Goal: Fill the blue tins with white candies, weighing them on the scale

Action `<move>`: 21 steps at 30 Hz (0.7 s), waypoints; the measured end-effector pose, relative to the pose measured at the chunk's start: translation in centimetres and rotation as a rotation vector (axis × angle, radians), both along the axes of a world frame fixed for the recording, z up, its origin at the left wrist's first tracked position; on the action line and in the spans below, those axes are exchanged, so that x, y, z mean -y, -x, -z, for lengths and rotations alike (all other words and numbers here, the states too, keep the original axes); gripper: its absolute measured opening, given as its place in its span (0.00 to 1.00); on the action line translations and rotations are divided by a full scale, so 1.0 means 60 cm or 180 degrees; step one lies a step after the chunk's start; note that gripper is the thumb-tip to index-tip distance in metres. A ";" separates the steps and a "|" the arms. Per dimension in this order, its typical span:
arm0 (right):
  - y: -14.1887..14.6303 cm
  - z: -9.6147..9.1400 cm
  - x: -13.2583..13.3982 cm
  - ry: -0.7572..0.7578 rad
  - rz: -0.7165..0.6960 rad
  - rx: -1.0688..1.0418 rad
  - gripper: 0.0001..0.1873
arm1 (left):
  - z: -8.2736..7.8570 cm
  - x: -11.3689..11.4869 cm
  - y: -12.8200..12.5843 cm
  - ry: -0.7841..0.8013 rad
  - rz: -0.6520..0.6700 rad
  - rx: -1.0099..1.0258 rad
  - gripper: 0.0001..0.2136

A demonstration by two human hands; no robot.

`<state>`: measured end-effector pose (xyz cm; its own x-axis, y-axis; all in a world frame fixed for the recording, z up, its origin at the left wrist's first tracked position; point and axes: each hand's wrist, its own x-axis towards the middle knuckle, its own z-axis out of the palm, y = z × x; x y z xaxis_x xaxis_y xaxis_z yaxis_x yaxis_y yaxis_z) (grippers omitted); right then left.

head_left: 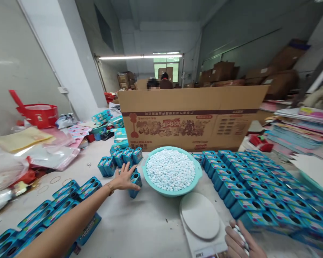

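My left hand (124,178) reaches out with fingers spread over a small blue box (135,186), its thumb against the box. Whether it grips the box is not clear. More blue boxes (107,166) stand just behind that hand. My right hand (240,242) is at the lower right, fingers curled round something white that is mostly hidden. Beside it lies a white weighing scale (200,216) with a round plate. Between the hands, farther back, stands a turquoise basin (164,193) heaped with small pale blue and white pellets (172,170).
Rows of blue boxes with round holes (255,193) fill the right side; others (61,200) lie under my left forearm. A cardboard carton panel (183,122) stands behind the basin. A red basket (40,116) and plastic bags are at the left. People sit beyond the panel.
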<state>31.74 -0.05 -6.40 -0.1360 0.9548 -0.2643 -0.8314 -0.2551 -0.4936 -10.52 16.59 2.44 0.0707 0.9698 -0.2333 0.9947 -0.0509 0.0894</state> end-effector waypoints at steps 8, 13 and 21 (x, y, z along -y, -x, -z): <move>0.008 -0.039 0.055 0.0048 0.0174 -0.0526 0.16 | -0.026 0.037 -0.028 -0.0019 0.0200 -0.0250 0.38; -0.009 -0.044 0.073 0.0343 0.0159 -0.0540 0.16 | -0.033 0.101 -0.017 0.0119 0.0298 -0.0326 0.36; -0.004 -0.043 0.059 0.0530 0.0243 -0.0589 0.16 | -0.045 0.193 0.015 0.0284 0.0270 -0.0343 0.35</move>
<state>31.99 -3.61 -3.81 -0.1259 0.9095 -0.3961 -0.9236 -0.2532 -0.2878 -11.42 4.98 5.12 0.1214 0.9365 -0.3290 0.9912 -0.1319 -0.0097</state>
